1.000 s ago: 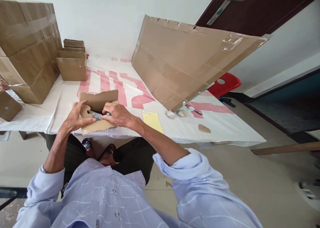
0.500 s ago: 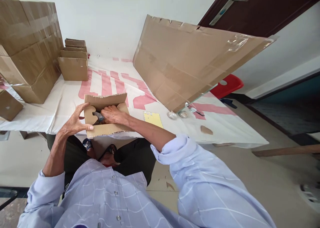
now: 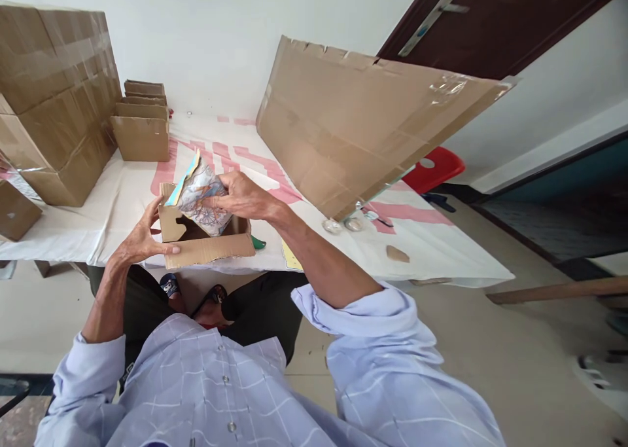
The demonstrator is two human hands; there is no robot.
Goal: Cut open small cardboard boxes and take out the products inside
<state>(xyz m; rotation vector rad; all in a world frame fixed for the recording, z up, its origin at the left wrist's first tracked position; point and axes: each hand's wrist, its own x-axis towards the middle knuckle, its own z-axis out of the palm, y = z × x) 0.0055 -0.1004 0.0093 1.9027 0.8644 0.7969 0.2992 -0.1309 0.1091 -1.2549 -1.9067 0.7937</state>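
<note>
A small open cardboard box [image 3: 210,252] sits at the table's front edge, with a notched cut-out in its left end. My left hand [image 3: 142,237] grips that left end, thumb on the front flap and fingers behind. Just above the box opening, my right hand [image 3: 248,195] holds a crumpled pouch [image 3: 203,201] with a colourful drawn print and a blue and yellow top edge. Its lower end is still within the box opening. Part of a green object [image 3: 258,243] shows beside the box's right end.
A large cardboard sheet [image 3: 353,126] leans across the table. Tape rolls [image 3: 332,225], a brown scrap [image 3: 397,254] and a yellow card [image 3: 290,257] lie to the right. Stacked cartons [image 3: 59,100] and smaller open boxes [image 3: 140,138] stand left. A red chair [image 3: 436,169] is behind.
My right hand was down inside the box; it has risen and now holds the printed pouch at the opening. The green object has come into sight. My left hand stays on the box.
</note>
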